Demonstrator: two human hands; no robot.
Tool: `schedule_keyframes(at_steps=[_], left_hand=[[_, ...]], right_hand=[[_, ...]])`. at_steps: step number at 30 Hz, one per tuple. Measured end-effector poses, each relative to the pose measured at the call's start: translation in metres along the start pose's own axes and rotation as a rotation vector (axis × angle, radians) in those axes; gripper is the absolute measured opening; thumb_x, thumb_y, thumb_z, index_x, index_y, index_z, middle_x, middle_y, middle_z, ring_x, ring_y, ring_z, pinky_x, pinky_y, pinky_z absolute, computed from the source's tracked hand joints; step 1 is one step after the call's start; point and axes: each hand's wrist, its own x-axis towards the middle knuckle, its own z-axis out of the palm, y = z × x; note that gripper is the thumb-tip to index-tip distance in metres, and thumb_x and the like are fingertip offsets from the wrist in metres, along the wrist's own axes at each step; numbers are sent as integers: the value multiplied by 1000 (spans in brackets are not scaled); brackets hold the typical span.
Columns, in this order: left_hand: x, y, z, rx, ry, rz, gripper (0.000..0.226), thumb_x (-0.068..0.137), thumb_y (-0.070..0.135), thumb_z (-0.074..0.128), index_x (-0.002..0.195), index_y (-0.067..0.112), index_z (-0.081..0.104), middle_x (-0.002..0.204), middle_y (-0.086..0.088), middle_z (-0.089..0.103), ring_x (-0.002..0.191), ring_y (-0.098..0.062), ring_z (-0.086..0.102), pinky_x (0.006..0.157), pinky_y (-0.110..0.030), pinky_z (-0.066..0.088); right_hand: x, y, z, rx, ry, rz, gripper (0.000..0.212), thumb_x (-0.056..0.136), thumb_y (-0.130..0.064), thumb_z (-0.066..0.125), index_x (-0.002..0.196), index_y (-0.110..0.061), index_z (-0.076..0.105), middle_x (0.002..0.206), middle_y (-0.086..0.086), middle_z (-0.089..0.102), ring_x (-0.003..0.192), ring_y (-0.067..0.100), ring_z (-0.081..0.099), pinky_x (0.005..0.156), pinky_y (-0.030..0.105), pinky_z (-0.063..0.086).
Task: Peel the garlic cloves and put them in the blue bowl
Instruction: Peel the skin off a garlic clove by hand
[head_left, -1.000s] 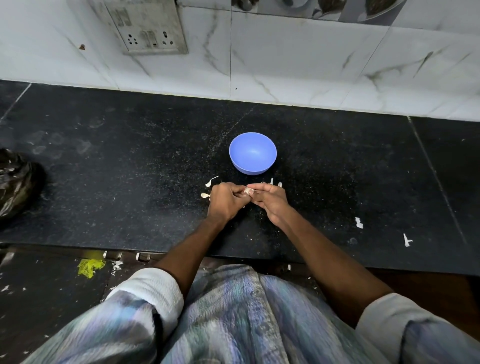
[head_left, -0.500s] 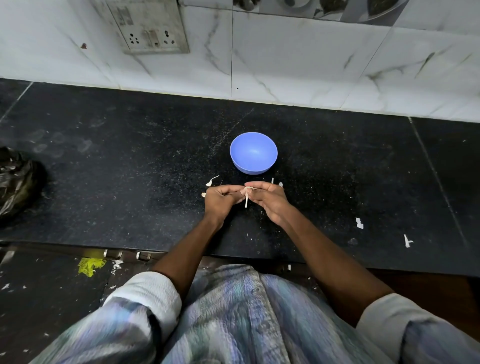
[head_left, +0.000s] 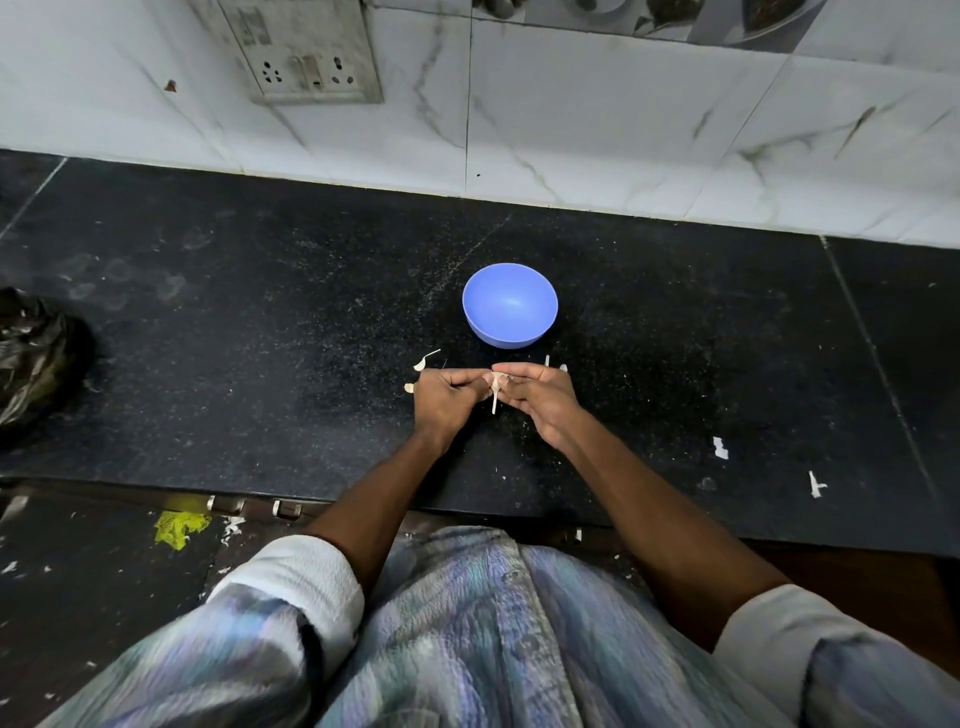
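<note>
Two hands are meeting over the black counter (head_left: 260, 322), just at the 6 o'clock side of the blue bowl (head_left: 510, 305). The left hand (head_left: 445, 397) and the right hand (head_left: 540, 397) are both pinching one garlic clove (head_left: 500, 381) between their fingertips, the fingers of each curled in toward it. A pale strip of skin (head_left: 495, 400) is hanging from the clove, its long axis running from 12 o'clock down toward 6 o'clock, between the two palms. The bowl is looking empty, and it is lying near the clove at 12 o'clock, about equally near to either hand, so the coming drop is likely calling for only a short reach away from the body once the skin is off. Loose peel scraps (head_left: 423, 361) are lying at 10 o'clock from the left hand, and more white bits are showing at 1 o'clock from the right hand. Compared with a second ago, when the clove was sitting tight between the fingertips with no strip showing, the skin is now dangling free; half a second ago it was already hanging, and the hands have barely shifted since.
</note>
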Motion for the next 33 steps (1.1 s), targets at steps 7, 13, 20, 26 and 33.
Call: schedule_keyframes(at_steps=[7,13,20,26,33], left_hand=[[4,-7,-8,2,-45,-17,21,93,0,76,110,10,82,94,-13,81,83,-20,72,89,-38,60],[4,-5,-12,131,-100,159,34,80,1,89,110,17,83,108,-5,78,82,-8,71,83,-24,58],[9,-3,-9,68,32,64,8,95,8,77,96,12,84,94,1,82,87,-9,76,84,-26,59],[9,0,-5,-44,0,-44,8,95,12,78,100,7,82,92,-6,82,84,-12,75,83,-27,60],[10,6,-6,-90,-155,-100,25,97,0,71,121,3,77,98,-12,81,86,-14,74,91,-29,61]], right_hand=[[2,2,1,220,7,101,27,96,14,57,122,11,63,107,17,73,98,23,73,82,27,63],[5,1,1,221,30,154,19,98,12,55,104,0,69,98,16,74,85,20,76,77,26,62],[4,2,4,26,-76,184,32,94,-3,71,125,5,65,102,22,76,88,25,77,76,28,61],[4,0,7,-199,-87,109,27,93,-7,75,116,6,70,84,10,76,74,14,68,69,21,55],[3,-7,5,-325,-142,48,15,104,-8,58,103,-4,73,75,3,65,65,9,57,62,21,45]])
